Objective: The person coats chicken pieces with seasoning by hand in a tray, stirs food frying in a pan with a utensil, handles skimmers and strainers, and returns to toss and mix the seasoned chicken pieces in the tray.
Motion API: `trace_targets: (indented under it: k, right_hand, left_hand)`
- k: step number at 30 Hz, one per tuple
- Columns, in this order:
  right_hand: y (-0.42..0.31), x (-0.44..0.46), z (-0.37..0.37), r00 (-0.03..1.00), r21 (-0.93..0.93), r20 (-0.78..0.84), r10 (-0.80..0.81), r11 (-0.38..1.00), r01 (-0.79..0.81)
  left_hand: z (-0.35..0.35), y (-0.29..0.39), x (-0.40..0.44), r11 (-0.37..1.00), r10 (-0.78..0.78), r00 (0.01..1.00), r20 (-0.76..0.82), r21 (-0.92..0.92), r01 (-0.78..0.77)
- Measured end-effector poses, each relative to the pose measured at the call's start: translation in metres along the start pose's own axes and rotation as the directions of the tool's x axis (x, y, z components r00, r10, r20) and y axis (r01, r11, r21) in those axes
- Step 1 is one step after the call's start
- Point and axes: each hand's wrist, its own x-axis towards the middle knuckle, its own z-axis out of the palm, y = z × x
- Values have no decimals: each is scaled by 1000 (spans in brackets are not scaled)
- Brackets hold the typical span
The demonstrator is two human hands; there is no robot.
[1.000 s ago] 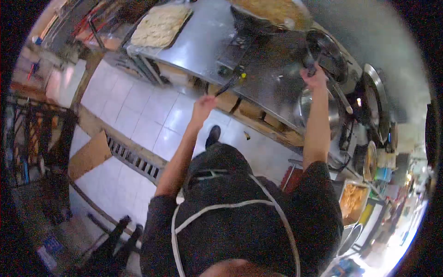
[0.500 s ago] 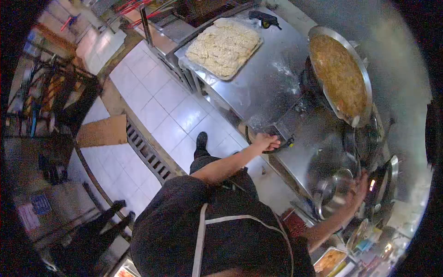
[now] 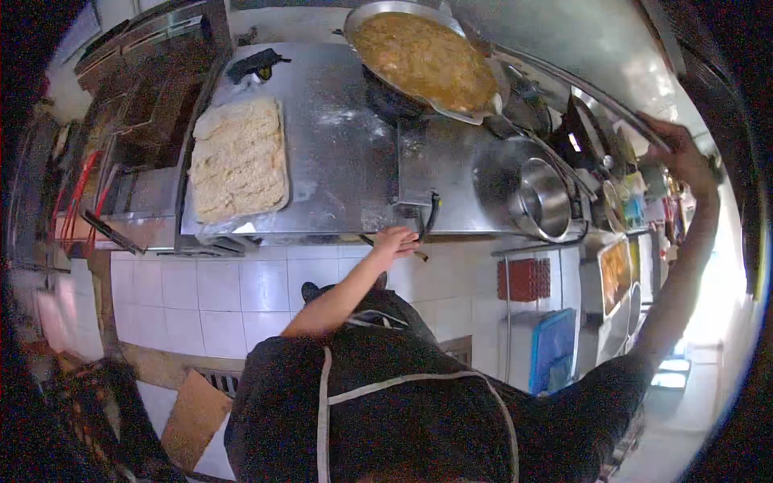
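At the front edge of the steel counter (image 3: 330, 161), my left hand (image 3: 396, 242) has its fingers partly bent beside a black hose or handle (image 3: 433, 216); whether it holds anything is hidden. My right hand (image 3: 675, 149) is raised at the far right, its fingers around the end of a long dark rod (image 3: 576, 80) that runs toward the large pan. That wide pan (image 3: 423, 60) of brown stew stands at the back of the counter. A shiny steel bowl (image 3: 541, 200) sits at the counter's right end.
A tray of pale dough (image 3: 239, 161) lies on the counter's left part, below a black object (image 3: 258, 66). Woks (image 3: 592, 133) hang or lean at the right. A blue-lidded container (image 3: 552, 351), a red crate (image 3: 523, 278) and a food tray (image 3: 616, 275) stand lower right.
The view has turned, so the counter now runs level. My right hand has moved from beside the steel bowl up and right, and now grips a long rod. My left hand stays near the counter edge.
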Motion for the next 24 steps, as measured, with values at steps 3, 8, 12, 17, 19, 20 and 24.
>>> trace_targets:
  k: [3, 8, 12, 17, 19, 20, 24]
  right_hand:
    - [-49, -6, -41, 997, -169, 63, 42, 985, -31]
    - [-133, 5, -87, 953, -242, 209, 217, 956, -165]
    - [-173, 38, -91, 931, -364, 267, 250, 920, -143]
    - [-195, 97, -79, 944, -473, 276, 178, 880, -28]
    - [-201, 119, -76, 950, -494, 278, 145, 869, 12]
    - [-203, 125, -76, 951, -503, 279, 130, 864, 29]
    - [-200, 151, -63, 951, -505, 307, 42, 854, 126]
  left_hand:
    - [-44, 4, -44, 983, -38, 989, 140, 186, 11]
    - [-176, -38, -91, 998, -32, 999, 6, -45, 33]
    - [-328, -142, -107, 912, 250, 921, -298, -248, -328]
    - [-381, -315, -178, 969, -22, 287, -958, -91, -230]
    - [-370, -369, -205, 986, -146, 271, -951, -161, -32]
    - [-367, -396, -206, 982, -190, 297, -936, -179, 63]
    - [-354, -422, -205, 889, -239, 416, -877, -25, 458]
